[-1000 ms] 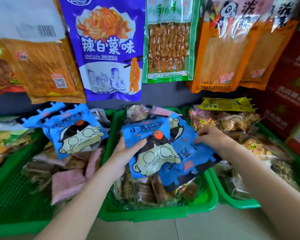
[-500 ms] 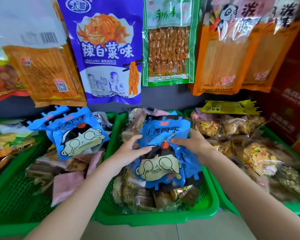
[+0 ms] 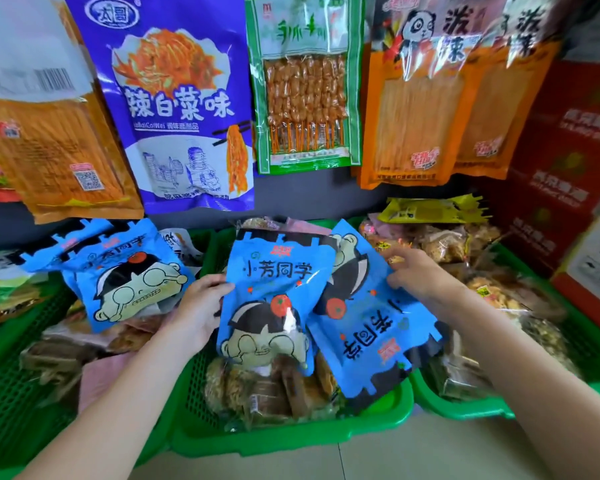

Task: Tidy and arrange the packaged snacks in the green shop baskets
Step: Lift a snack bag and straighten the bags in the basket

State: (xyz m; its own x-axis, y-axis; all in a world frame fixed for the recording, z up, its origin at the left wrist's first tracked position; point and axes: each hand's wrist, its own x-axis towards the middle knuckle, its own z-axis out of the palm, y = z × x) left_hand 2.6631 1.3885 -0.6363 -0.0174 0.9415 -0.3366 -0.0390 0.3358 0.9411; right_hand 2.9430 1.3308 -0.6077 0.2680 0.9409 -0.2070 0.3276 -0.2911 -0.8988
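Observation:
Three green baskets sit side by side: left (image 3: 11,393), middle (image 3: 291,436) and right (image 3: 465,408). An upright blue cartoon snack bag (image 3: 274,292) lies over small wrapped snacks in the middle basket. My left hand (image 3: 198,303) holds its left edge. A second blue bag (image 3: 364,327), turned sideways, lies to its right. My right hand (image 3: 416,275) grips that bag's upper right edge. More blue bags (image 3: 125,271) rest at the back of the left basket.
Large snack packs hang on the wall behind: purple (image 3: 174,102), green (image 3: 305,81) and orange (image 3: 416,98). Red cartons (image 3: 565,161) stand at the right. A yellow pack (image 3: 430,209) tops the right basket. Pale floor tiles (image 3: 326,465) lie in front.
The two blue bags, overlapped half a second ago, are now spread apart. My right hand moved right with the sideways bag. My left hand stayed on the upright bag's edge.

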